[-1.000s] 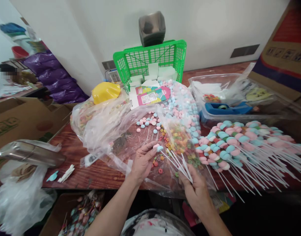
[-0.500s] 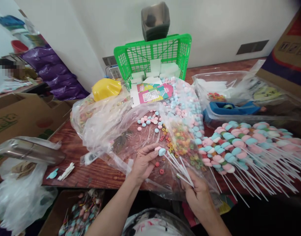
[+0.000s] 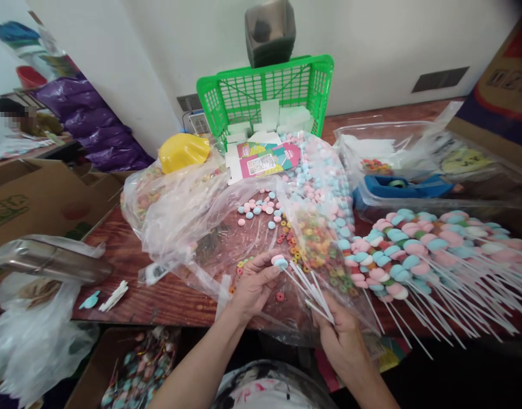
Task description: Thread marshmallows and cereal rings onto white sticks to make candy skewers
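My left hand (image 3: 253, 284) pinches a pink and blue marshmallow candy (image 3: 280, 262) at the tip of a white stick. My right hand (image 3: 341, 332) grips a fanned bundle of white sticks (image 3: 312, 287) just to the right. Both hands hover over a clear plastic sheet (image 3: 209, 227) strewn with loose pink and blue candies (image 3: 256, 209) and coloured ring candies (image 3: 314, 244). To the right lies a pile of finished candy skewers (image 3: 418, 250) with their sticks pointing towards me.
A green basket (image 3: 264, 96) with white boxes stands at the back of the wooden table (image 3: 128, 301). Clear tubs (image 3: 414, 165) with a blue tape dispenser (image 3: 401, 186) sit at the right. Cardboard boxes (image 3: 26, 199) and a metal bottle (image 3: 47, 262) lie left. A person sits far left.
My left hand with the candy has dropped slightly towards me, staying at the stick tip. My right hand keeps its grip on the sticks. The view has tilted a little.
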Demonstrator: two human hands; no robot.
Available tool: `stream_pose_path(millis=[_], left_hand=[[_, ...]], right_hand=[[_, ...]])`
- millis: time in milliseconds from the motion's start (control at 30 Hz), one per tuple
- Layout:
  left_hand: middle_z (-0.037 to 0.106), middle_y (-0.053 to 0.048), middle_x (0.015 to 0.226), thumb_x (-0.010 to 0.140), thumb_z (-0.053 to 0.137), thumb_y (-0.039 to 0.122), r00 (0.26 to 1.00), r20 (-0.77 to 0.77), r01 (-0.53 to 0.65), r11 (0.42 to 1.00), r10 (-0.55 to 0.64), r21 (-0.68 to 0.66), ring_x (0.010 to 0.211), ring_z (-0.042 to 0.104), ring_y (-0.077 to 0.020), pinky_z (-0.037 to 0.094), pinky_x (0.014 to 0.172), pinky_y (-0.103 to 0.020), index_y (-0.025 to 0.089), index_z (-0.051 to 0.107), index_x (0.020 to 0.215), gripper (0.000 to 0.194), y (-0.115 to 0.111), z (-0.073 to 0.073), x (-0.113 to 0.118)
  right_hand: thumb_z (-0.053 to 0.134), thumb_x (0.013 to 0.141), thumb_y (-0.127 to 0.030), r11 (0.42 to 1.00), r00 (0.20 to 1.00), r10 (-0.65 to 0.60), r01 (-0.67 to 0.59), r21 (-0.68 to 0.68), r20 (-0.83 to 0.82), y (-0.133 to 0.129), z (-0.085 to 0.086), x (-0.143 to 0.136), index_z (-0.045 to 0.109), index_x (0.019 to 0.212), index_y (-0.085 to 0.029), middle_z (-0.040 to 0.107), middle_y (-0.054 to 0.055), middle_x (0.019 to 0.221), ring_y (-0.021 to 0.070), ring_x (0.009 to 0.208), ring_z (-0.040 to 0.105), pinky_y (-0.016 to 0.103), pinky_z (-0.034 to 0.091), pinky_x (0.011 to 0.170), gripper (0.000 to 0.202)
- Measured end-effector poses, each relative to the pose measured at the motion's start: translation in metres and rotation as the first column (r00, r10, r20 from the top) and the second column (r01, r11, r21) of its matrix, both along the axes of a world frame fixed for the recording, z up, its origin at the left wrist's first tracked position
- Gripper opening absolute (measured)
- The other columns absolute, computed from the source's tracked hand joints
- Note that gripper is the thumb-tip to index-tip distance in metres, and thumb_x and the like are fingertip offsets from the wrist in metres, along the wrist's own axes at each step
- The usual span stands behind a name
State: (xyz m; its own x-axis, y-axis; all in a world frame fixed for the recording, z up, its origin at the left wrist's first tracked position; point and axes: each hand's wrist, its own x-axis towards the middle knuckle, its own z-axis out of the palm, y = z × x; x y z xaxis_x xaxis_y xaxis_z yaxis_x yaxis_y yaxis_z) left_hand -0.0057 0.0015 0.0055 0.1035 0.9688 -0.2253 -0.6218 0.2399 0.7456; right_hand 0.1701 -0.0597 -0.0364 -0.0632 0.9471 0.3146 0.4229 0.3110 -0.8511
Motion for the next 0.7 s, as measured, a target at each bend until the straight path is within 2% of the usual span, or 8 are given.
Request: stream_pose_path(millis=[167, 300, 467, 700], left_hand=[[0.076, -0.004, 0.084, 0.058, 0.084, 0.016, 0.996, -0.006, -0.087, 0.996, 0.087, 0.007, 0.077, 0.073, -0.0199, 0.058, 0.068, -0.025, 0.017, 0.073, 0.089, 0.033, 0.004, 0.001, -0.002], [0.076, -0.004, 0.084, 0.057, 0.084, 0.017, 0.991, 0.019, -0.133, 0.990, 0.133, 0.043, 0.080, 0.072, -0.0193, 0.057, 0.077, -0.026, 0.017, 0.074, 0.088, 0.033, 0.008, 0.001, -0.005], [0.076, -0.005, 0.086, 0.057, 0.084, 0.017, 0.989, -0.002, -0.149, 0.985, 0.150, 0.092, 0.082, 0.072, -0.0188, 0.056, 0.080, -0.027, 0.017, 0.074, 0.087, 0.032, 0.006, 0.003, -0.004], [0.076, -0.004, 0.087, 0.059, 0.083, 0.020, 0.986, -0.097, -0.124, 0.985, 0.136, 0.122, 0.074, 0.071, -0.0176, 0.057, 0.067, -0.026, 0.019, 0.075, 0.090, 0.032, -0.002, 0.007, 0.007]], right_hand=[[0.043, 0.081, -0.012, 0.998, 0.999, 0.011, -0.014, 0.057, 0.052, -0.003, -0.003, -0.002, 0.064, 0.116, -0.022, 0.057, -0.003, 0.058, 0.0155, 0.053, 0.056, 0.025, 0.051, 0.057, 0.041], [0.042, 0.082, -0.012, 0.997, 0.998, 0.002, -0.007, 0.071, 0.066, -0.005, 0.000, -0.001, 0.063, 0.115, -0.021, 0.057, -0.002, 0.059, 0.0151, 0.053, 0.056, 0.025, 0.051, 0.056, 0.041], [0.042, 0.082, -0.013, 0.997, 0.998, -0.020, 0.015, 0.077, 0.059, -0.005, 0.001, 0.001, 0.064, 0.114, -0.020, 0.058, -0.002, 0.057, 0.0167, 0.057, 0.061, 0.026, 0.053, 0.059, 0.040], [0.040, 0.079, -0.010, 0.995, 0.995, -0.025, 0.015, 0.094, 0.099, -0.005, 0.007, 0.002, 0.063, 0.116, -0.019, 0.072, 0.004, 0.082, 0.0174, 0.070, 0.068, 0.027, 0.056, 0.065, 0.045]])
